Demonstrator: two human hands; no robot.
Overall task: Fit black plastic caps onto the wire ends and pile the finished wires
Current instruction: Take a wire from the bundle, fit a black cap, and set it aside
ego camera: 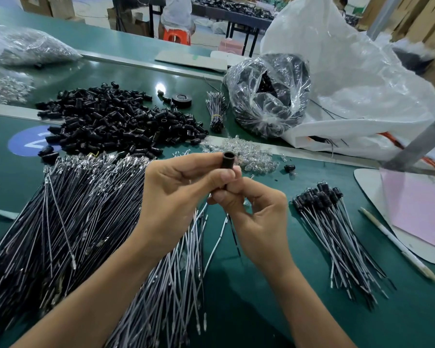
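Pinching the cap [228, 160] upright in our left hand [183, 187], we grip the wire [234, 234] with our right hand [256, 217] directly below, wire trailing toward the tabletop's [261, 297] near edge, so it likely feeds upward

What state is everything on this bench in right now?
black cap: upright, open end up
left hand: grips the cap
right hand: pinches the cap's lower end
loose caps: heaped, unfitted
bare wires: spread out, uncapped
finished wires: capped, piled
wire bundle: tied
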